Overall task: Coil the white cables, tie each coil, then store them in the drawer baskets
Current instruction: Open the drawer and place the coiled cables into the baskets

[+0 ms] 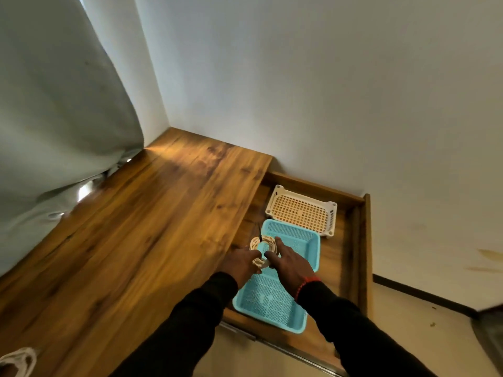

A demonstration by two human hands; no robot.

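A coiled white cable (265,248) with a dark tie sticking up from it hangs over the blue basket (294,246) in the open drawer (363,254). My left hand (239,263) grips the coil's near left side. My right hand (288,261) holds its right side, index finger stretched along the coil. A white basket (302,210) stands behind the blue one in the drawer. Another white cable (19,360) lies at the bottom left corner of the wooden top.
The wooden tabletop (136,227) stretches to the left of the drawer. A grey curtain (54,118) hangs down onto its far left edge. White walls close the back and right. The floor shows at the lower right.
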